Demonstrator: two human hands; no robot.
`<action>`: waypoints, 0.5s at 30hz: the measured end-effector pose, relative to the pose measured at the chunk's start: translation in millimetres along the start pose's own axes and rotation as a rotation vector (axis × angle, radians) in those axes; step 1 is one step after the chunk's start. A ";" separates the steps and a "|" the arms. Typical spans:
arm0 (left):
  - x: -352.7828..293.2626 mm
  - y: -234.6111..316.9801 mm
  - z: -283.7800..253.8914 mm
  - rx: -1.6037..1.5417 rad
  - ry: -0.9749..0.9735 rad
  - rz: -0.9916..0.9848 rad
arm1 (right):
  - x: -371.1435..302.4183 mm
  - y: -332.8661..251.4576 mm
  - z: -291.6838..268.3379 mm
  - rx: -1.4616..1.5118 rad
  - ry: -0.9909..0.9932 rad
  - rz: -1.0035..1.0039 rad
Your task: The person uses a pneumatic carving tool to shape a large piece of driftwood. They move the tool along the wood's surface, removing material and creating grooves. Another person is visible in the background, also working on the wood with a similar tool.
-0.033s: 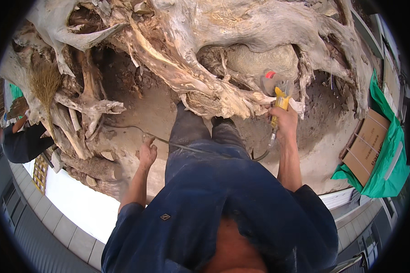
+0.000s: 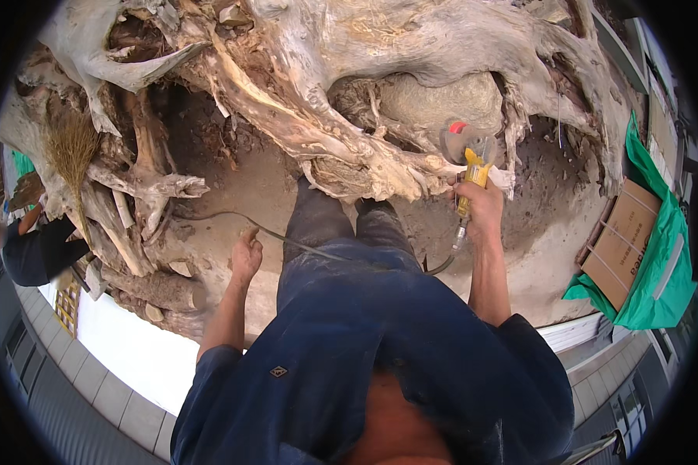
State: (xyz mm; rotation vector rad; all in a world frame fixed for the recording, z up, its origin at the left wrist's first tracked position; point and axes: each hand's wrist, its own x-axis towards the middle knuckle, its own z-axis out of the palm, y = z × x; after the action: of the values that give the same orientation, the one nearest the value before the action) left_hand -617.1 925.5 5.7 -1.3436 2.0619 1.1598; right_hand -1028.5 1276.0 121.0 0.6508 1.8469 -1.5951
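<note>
My right hand (image 2: pixel 482 204) is wrapped around the yellow body of an angle grinder (image 2: pixel 475 172), which has a hose fitting at its lower end. Its round disc (image 2: pixel 461 141), marked with a red patch, points away from me over the end of a pale, stripped root (image 2: pixel 368 159). I cannot tell whether the disc touches the wood. My left hand (image 2: pixel 246 254) hangs free at my left side, fingers loosely apart and nothing seen in them. A dark hose (image 2: pixel 287 242) runs close by its fingertips and across my front toward the grinder.
A large gnarled root mass (image 2: pixel 442 39) spans the far side, with a rounded stone (image 2: pixel 446 101) in a hollow. At left are a straw broom (image 2: pixel 71 147), a cut log (image 2: pixel 171 289) and another person (image 2: pixel 43 248). A cardboard box (image 2: pixel 620 240) on green sheeting (image 2: pixel 667 271) stands at right.
The whole view has shifted slightly. Hands and grinder keep nearly the same places, with my right hand still holding the grinder.
</note>
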 end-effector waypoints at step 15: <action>233.9 201.3 -71.9 0.655 0.100 1.021 | -13.9 49.5 43.5 -0.041 0.185 0.259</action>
State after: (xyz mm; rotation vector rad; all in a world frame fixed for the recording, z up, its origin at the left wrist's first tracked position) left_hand -894.0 777.3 -36.6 0.0114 2.9150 0.5712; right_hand -978.3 1241.1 92.9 1.0041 1.8330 -1.3635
